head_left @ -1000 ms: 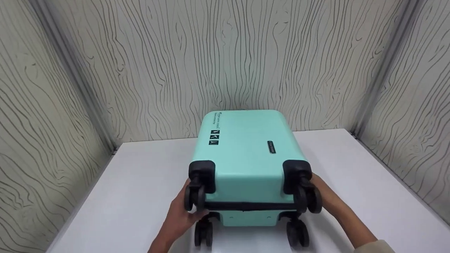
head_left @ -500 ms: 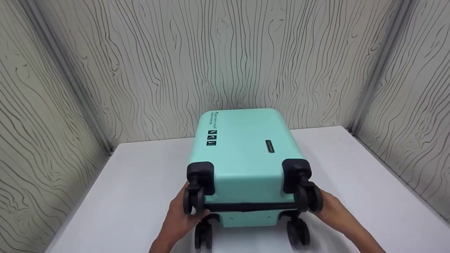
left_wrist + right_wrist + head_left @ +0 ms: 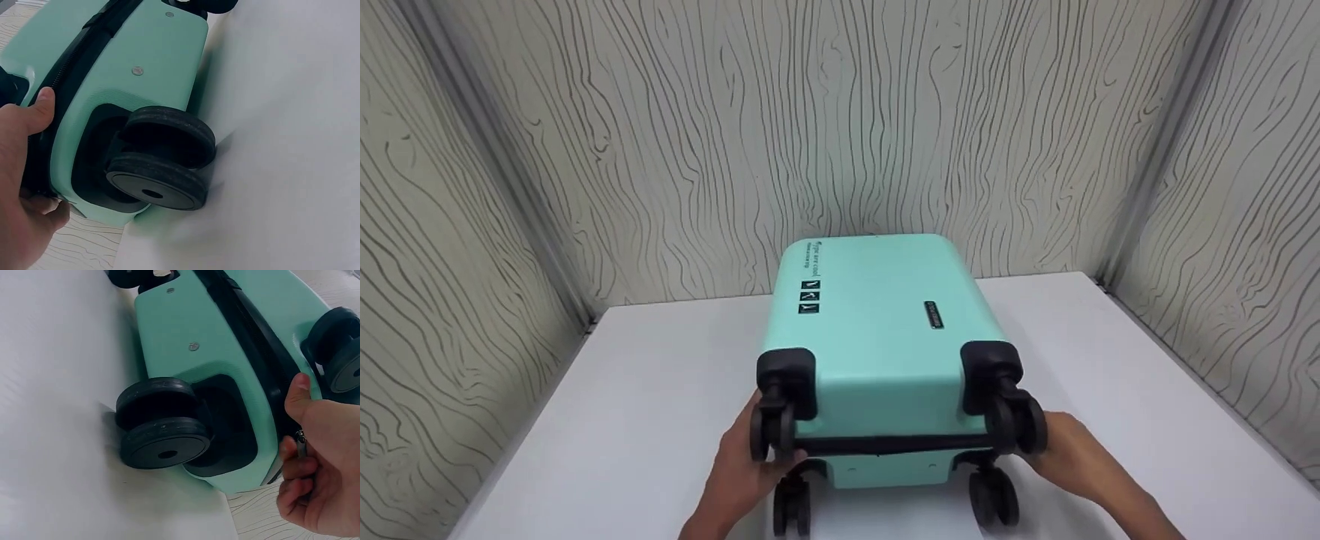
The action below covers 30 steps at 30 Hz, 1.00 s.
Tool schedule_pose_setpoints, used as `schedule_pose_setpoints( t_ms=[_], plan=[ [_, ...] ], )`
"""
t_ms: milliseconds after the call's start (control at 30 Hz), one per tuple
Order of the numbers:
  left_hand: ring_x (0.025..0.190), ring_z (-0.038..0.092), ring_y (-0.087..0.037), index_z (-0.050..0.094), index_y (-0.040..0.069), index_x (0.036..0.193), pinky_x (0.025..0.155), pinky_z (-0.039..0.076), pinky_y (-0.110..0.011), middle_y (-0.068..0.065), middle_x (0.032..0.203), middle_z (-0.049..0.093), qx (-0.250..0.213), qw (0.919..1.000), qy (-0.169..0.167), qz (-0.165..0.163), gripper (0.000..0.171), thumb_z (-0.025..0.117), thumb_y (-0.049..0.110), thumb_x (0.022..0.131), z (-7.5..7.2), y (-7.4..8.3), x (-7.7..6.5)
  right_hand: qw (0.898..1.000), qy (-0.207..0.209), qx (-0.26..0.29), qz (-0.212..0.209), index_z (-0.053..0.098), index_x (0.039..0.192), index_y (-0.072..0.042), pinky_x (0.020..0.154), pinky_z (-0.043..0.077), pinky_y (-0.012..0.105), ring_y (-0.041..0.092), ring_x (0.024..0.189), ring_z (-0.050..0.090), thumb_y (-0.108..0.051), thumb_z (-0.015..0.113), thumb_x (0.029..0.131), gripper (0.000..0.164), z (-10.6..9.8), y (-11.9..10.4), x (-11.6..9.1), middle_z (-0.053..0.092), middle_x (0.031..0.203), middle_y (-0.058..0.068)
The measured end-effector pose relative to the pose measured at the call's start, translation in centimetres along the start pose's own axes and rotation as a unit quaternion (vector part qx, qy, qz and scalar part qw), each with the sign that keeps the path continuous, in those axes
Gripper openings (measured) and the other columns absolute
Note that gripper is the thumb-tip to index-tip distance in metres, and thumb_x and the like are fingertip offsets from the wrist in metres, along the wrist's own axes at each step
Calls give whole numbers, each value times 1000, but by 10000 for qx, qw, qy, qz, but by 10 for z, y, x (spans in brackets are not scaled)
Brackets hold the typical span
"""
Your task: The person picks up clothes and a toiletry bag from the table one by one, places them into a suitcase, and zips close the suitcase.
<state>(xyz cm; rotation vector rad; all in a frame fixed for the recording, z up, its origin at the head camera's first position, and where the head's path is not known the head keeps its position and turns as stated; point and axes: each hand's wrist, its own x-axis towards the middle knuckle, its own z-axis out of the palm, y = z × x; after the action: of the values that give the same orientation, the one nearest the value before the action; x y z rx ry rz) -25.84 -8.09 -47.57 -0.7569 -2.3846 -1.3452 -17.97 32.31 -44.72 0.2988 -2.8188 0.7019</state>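
A mint-green suitcase (image 3: 877,300) lies on its side on the white table (image 3: 660,390), black wheels (image 3: 774,427) facing me. My left hand (image 3: 739,461) grips its near left corner. In the left wrist view, the thumb rests on the black zipper band (image 3: 79,70) and the fingers curl round the suitcase's edge. At the near right corner, my right hand (image 3: 1072,457) holds the suitcase with its thumb on the band. Its curled fingers are beside a small metal zipper pull (image 3: 301,443) in the right wrist view; whether they pinch it I cannot tell.
Pale wood-grain panels (image 3: 697,150) enclose the table at the back and both sides. The suitcase's far end is close to the back panel. White tabletop shows to its left and right.
My right hand has slid toward me along the suitcase's right side, so more of it shows, and its sleeve has left the view. My left hand stays at its corner.
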Motion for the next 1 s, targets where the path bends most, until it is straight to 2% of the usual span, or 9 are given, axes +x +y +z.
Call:
schedule_pose_setpoints(
  t_ms=[100, 200, 400, 533, 633, 800, 867, 900, 1000],
  plan=[
    [119, 51, -12, 24, 25, 147, 94, 47, -34, 6, 133, 52, 67, 10000, 57, 29, 91, 75, 44, 74, 1, 0, -1, 9968, 460, -539, 381, 56, 75, -25, 49, 36, 22, 2, 57, 41, -43, 75, 73, 26, 8, -6, -2, 51, 61, -15],
    [120, 51, -13, 23, 24, 148, 94, 47, -34, 5, 135, 51, 148, 9997, 128, 150, 92, 76, 42, 74, 2, 0, -1, 9884, 861, -939, 827, 46, 65, -22, 43, 27, 23, 6, 50, 34, -51, 78, 64, 44, 16, -12, -4, 39, 52, -11],
    [124, 48, -17, 23, 23, 148, 98, 45, -40, -1, 139, 48, 167, 9997, 144, 85, 93, 75, 44, 74, 3, 1, 1, 9748, 1471, -1007, 1345, 41, 52, -20, 42, 20, 24, 8, 44, 30, -42, 80, 66, 47, 28, -21, -9, 31, 44, -9],
    [125, 48, -18, 22, 27, 148, 99, 43, -41, 0, 139, 49, 166, 9998, 114, -84, 93, 74, 46, 74, 3, -1, 1, 9678, 1948, -1129, 1130, 42, 50, -22, 41, 19, 24, 7, 42, 28, -37, 82, 64, 44, 35, -20, -10, 29, 41, -11],
    [125, 47, -18, 22, 26, 148, 99, 43, -41, 0, 139, 48, 142, 9998, 163, 21, 93, 75, 44, 74, 5, -2, -1, 9603, 2322, -1310, 826, 41, 50, -25, 41, 17, 22, 4, 42, 24, -36, 84, 61, 46, 39, -18, -12, 25, 41, -14],
    [122, 50, -13, 28, 23, 146, 98, 45, -37, 4, 135, 52, 77, 9987, 489, 147, 90, 76, 43, 73, 11, 1, -2, 9468, 2807, -1542, 321, 35, 48, -25, 40, 14, 20, 0, 42, 16, -31, 86, 58, 52, 43, -15, -14, 20, 42, -16],
    [119, 52, -10, 32, 22, 144, 96, 46, -34, 6, 131, 54, 32, 9976, 678, 123, 87, 76, 43, 72, 14, 3, -2, 9484, 2757, -1541, 287, 34, 48, -23, 40, 14, 20, 0, 43, 16, -29, 85, 59, 53, 42, -15, -15, 20, 43, -16],
    [117, 53, -8, 34, 22, 143, 95, 46, -32, 7, 129, 56, 8, 9969, 772, 134, 85, 77, 43, 73, 16, 4, -1, 9530, 2626, -1475, 332, 33, 49, -22, 40, 15, 20, 1, 44, 17, -29, 85, 61, 53, 40, -15, -15, 21, 43, -15],
    [110, 57, -6, 39, 21, 138, 91, 48, -27, 9, 120, 59, -72, 9937, 1093, 218, 77, 77, 38, 74, 20, 7, 0, 9775, 1784, -912, 657, 46, 58, -23, 43, 27, 20, 1, 48, 32, -30, 81, 69, 37, 33, -16, -13, 37, 49, -15]
  ],
)
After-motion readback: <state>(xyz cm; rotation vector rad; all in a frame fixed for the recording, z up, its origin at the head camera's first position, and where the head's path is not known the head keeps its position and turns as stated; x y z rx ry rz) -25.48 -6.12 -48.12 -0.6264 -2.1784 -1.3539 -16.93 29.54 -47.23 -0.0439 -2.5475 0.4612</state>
